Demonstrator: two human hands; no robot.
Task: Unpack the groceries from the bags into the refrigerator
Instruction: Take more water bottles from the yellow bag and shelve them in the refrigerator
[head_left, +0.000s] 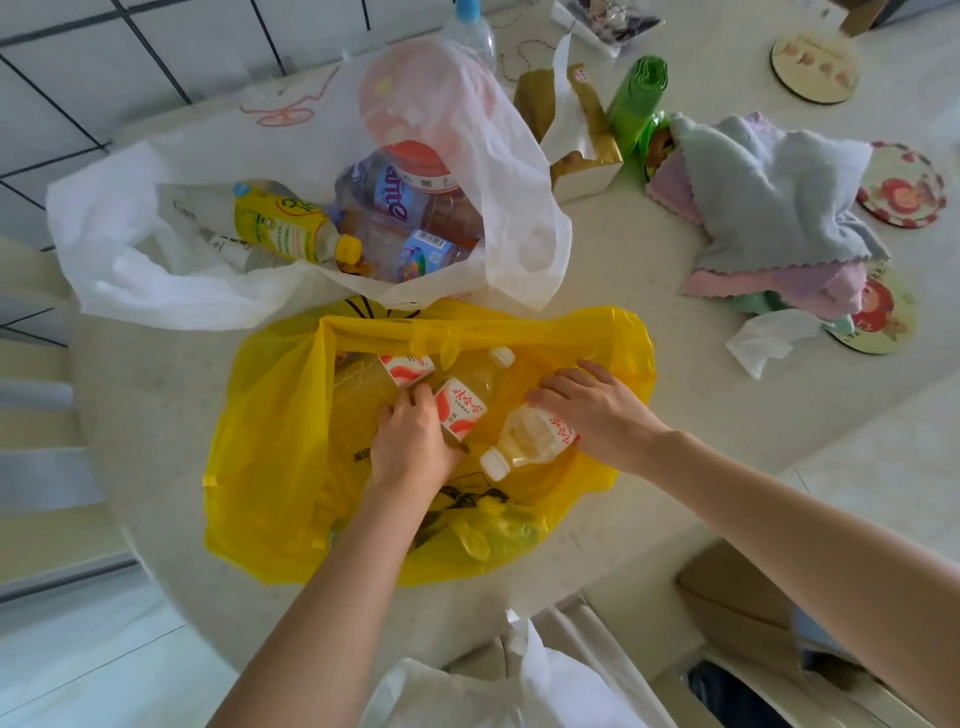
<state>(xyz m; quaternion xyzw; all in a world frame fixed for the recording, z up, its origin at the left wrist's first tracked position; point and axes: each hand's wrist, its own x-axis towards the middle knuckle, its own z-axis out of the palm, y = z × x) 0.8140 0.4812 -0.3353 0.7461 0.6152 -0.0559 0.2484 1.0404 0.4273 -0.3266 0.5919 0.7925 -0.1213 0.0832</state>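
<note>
Bottles lie in the yellow bag (270, 441) on the tabletop (649, 260): left hand (413, 441) grips one bottle (460, 408), right hand (592, 410) rests curled on another bottle (530, 439), cap toward the person.

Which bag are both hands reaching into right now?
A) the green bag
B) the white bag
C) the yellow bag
C: both the left hand and the right hand are inside the open yellow bag, among the small bottles, while the white bag lies untouched behind it.
</note>
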